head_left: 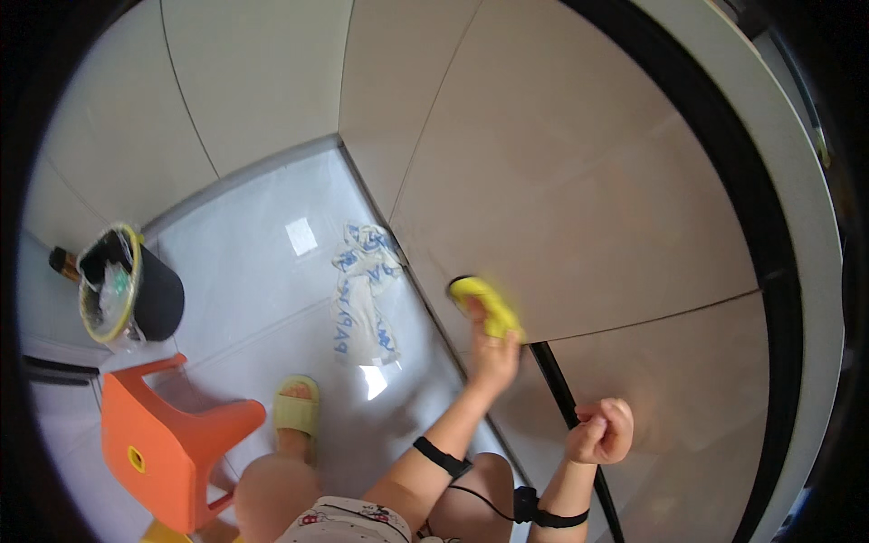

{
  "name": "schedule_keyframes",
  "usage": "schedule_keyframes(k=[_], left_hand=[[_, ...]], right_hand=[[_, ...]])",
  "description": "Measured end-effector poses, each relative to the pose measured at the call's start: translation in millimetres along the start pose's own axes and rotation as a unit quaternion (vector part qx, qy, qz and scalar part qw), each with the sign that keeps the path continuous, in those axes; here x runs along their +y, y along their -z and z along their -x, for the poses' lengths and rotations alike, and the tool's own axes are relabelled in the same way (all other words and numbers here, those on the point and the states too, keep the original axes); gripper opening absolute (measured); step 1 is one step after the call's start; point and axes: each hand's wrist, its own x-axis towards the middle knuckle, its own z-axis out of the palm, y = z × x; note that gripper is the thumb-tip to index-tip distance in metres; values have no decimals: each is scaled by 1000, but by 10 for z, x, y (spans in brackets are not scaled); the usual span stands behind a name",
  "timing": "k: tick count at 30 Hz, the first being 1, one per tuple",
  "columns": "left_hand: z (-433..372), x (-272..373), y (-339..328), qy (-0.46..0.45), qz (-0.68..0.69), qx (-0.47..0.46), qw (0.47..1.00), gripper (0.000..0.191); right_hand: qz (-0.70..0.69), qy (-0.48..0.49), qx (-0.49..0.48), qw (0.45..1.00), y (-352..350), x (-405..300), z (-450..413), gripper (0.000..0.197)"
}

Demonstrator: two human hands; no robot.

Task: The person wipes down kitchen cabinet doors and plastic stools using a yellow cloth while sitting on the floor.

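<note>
My left hand (493, 356) holds a folded yellow cloth (490, 309) with a dark edge against the beige cabinet door (577, 203), near its lower part. The cloth is slightly blurred. To the right, my right hand (603, 431) has its fingers curled in with nothing seen in them, close to a black vertical strip (557, 380) between the door panels. A crumpled white cloth with blue lettering (366, 298) lies on the glossy floor along the cabinet's base, left of my left hand.
An orange plastic stool (159, 448) lies on the left. Behind it is a black bin (159, 298) with a yellow rim and a clear liner, a dark bottle (64, 263) beside it. A pale countertop edge (808, 224) curves along the right. My slippered foot (296, 407) rests on the floor.
</note>
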Motion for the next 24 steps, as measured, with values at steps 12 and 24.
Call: schedule_keyframes(k=[12,24], left_hand=[[-843,-1005,222,350,195,190,896,54],[-2924,830,850,-250,-86,63,962,59]], right_hand=[[21,41,-27,999,-27,20,15,18],[90,8,31,995,-232,-41,-61,18]])
